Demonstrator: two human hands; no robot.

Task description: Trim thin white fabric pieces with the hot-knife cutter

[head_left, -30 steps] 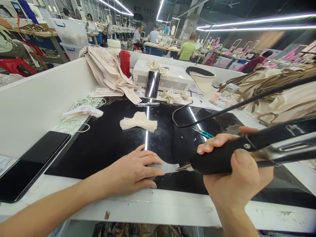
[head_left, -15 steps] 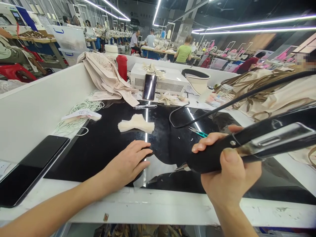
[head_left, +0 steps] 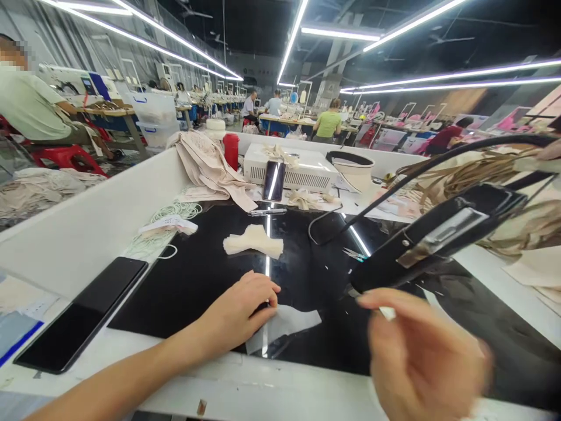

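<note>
My left hand [head_left: 252, 307] rests on the black mat [head_left: 184, 298], fingers bent together over the edge of a thin, pale fabric piece [head_left: 298, 320]. To the right, my right hand [head_left: 427, 351] is blurred by motion; a small white scrap [head_left: 387, 313] shows between its thumb and forefinger. Behind that hand a black handheld electric cutter [head_left: 421, 240] with a metal lever lies tilted, apart from my palm, its tip toward the mat. A cream fluffy cutout [head_left: 254, 241] lies ahead of my left hand. Small scissors [head_left: 354, 255] are partly hidden by the cutter.
A large phone [head_left: 83, 313] lies at the left, near pale green cord [head_left: 175, 213]. Along the back stand folded fabric [head_left: 210, 164], a red bottle [head_left: 231, 151], a white box [head_left: 289, 166] and an upright phone [head_left: 274, 180]. The cutter's cable [head_left: 394, 172] arches at the right.
My right hand has let go of the cutter and moved down, with a white scrap now at its fingers. My left fingers have drawn closer together. The view has tilted up.
</note>
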